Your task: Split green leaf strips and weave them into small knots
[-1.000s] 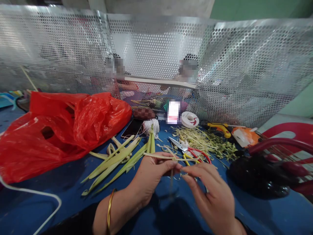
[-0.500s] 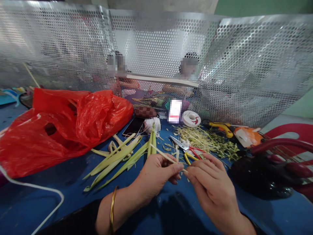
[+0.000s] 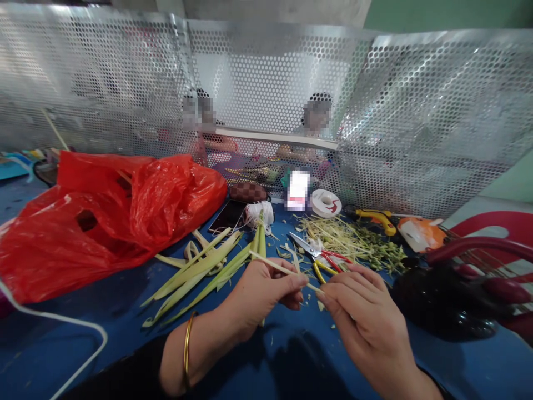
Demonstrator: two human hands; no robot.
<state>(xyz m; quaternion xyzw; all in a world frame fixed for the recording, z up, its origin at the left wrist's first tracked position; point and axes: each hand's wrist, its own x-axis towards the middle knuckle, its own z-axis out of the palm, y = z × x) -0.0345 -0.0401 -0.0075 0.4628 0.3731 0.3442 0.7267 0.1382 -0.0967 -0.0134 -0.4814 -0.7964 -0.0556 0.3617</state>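
Left hand [image 3: 262, 294] and right hand [image 3: 362, 316] both pinch one pale leaf strip [image 3: 278, 267] (held above the blue table [image 3: 125, 311]). Scissors [image 3: 316, 253] lie at 12 o'clock of the hands, red bag [image 3: 104, 216] at 10 o'clock.

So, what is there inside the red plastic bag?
Little shows: the red plastic bag lies crumpled on the blue table, and its handle hole is only dark. The contents are covered.

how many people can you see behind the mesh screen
2. The left person shows through the mesh screen above the red bag's right end; the right person shows above the white reel. The mesh blurs much, so others may be hidden.
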